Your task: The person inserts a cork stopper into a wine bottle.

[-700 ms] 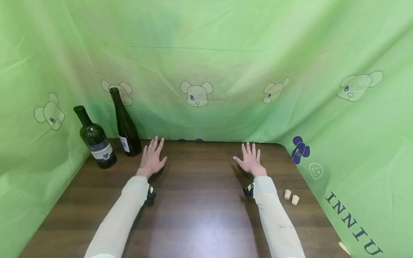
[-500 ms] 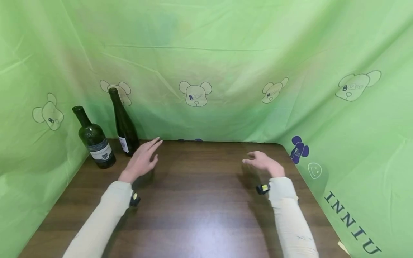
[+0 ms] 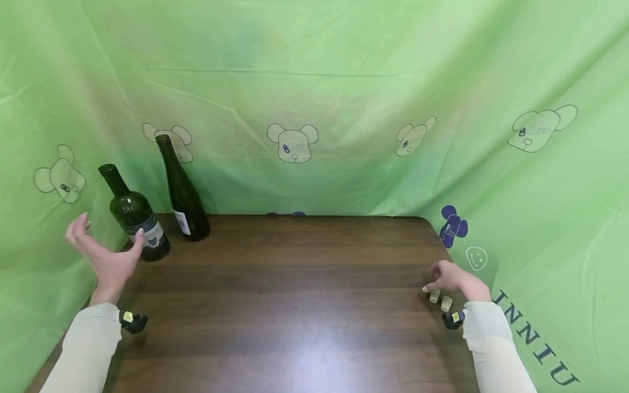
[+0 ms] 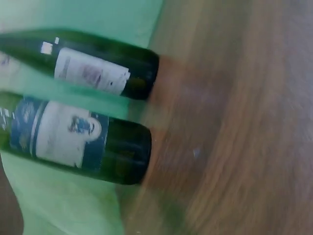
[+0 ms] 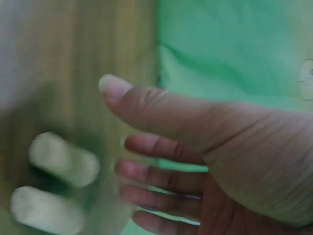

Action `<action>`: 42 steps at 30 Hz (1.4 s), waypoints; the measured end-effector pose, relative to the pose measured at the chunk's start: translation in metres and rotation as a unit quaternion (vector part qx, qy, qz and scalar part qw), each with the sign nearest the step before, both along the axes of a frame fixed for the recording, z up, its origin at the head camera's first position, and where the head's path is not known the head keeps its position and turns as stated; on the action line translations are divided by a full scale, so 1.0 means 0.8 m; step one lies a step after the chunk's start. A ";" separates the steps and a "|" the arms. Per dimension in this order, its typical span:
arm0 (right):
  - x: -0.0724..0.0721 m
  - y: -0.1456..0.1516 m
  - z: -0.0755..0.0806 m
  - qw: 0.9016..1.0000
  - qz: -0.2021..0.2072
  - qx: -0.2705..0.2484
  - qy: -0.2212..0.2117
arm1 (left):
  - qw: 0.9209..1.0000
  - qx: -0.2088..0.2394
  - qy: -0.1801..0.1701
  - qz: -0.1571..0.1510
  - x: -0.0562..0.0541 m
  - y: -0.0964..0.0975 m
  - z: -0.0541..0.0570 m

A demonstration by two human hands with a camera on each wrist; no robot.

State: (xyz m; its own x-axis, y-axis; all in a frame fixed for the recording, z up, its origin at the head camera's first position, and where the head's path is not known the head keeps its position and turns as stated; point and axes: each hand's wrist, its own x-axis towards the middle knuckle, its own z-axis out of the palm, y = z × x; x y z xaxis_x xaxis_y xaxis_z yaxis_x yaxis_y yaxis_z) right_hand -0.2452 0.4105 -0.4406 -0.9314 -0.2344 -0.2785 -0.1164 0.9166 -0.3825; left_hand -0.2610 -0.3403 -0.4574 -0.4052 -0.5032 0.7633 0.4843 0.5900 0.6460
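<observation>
My left hand [image 3: 110, 265] hovers in front of the wide dark green wine bottle [image 3: 129, 210], thumb and fingers spread apart. In the head view the thumb overlaps the bottle's label; the hand holds nothing. Just right of that bottle stands a slimmer dark green wine bottle [image 3: 184, 191] with a pale label. Both bottles are upright, their mouths without stoppers. Over at the right side, my right hand [image 3: 454, 279] hangs with loosely bent fingers just above two pale cork stoppers [image 3: 434, 296]. In the right wrist view, the cork stoppers [image 5: 63, 159] lie apart from the thumb and fingers.
The brown wooden table [image 3: 285, 295] has its far edge against a green cloth [image 3: 354, 180] with printed bear heads. This cloth also rises along the left and right sides, close beside the bottles and my right hand.
Both hands have left their flat rest on the table. My left hand has swung left toward the wide bottle, my right hand right and nearer, over the cork stoppers.
</observation>
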 end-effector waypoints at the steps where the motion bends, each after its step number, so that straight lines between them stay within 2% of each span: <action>1: 0.001 0.002 -0.005 1.000 -0.005 0.006 0.001 | 0.999 0.039 -0.037 -0.002 -0.001 -0.005 -0.003; 3: 0.005 0.006 -0.014 1.000 -0.021 0.010 0.000 | 0.987 0.101 -0.126 -0.015 -0.004 -0.015 -0.009; 6: 0.010 0.009 -0.024 0.999 -0.034 -0.004 0.002 | 0.961 0.149 -0.231 -0.044 -0.012 -0.024 -0.018; 8: 0.013 0.009 -0.029 0.999 -0.043 -0.014 0.010 | 0.947 0.159 -0.272 -0.059 -0.020 -0.028 -0.023; 11: 0.015 0.007 -0.032 0.999 -0.045 -0.013 0.027 | 0.939 0.160 -0.296 -0.066 -0.031 -0.028 -0.027; 19: 0.019 0.003 -0.037 0.997 -0.055 -0.020 0.043 | 0.937 0.158 -0.309 -0.044 -0.053 -0.029 -0.032; 24: 0.020 0.006 -0.040 0.996 -0.043 -0.036 0.067 | 0.930 0.142 -0.338 -0.036 -0.054 -0.032 -0.035; 27: 0.017 0.007 -0.042 0.994 -0.026 -0.060 0.085 | 0.929 0.130 -0.344 -0.041 -0.051 -0.030 -0.036; 31: 0.009 0.003 -0.039 0.990 -0.009 -0.079 0.116 | 0.935 0.107 -0.333 -0.059 -0.047 -0.016 -0.039; 35: -0.004 -0.007 -0.027 0.987 0.002 -0.088 0.134 | 0.949 0.082 -0.291 -0.083 -0.045 0.009 -0.043; 39: -0.021 -0.024 -0.002 0.985 0.022 -0.094 0.146 | 0.958 0.069 -0.253 -0.118 -0.047 0.039 -0.047; 42: -0.035 -0.042 0.023 0.984 0.027 -0.093 0.150 | 0.957 0.066 -0.241 -0.149 -0.050 0.068 -0.050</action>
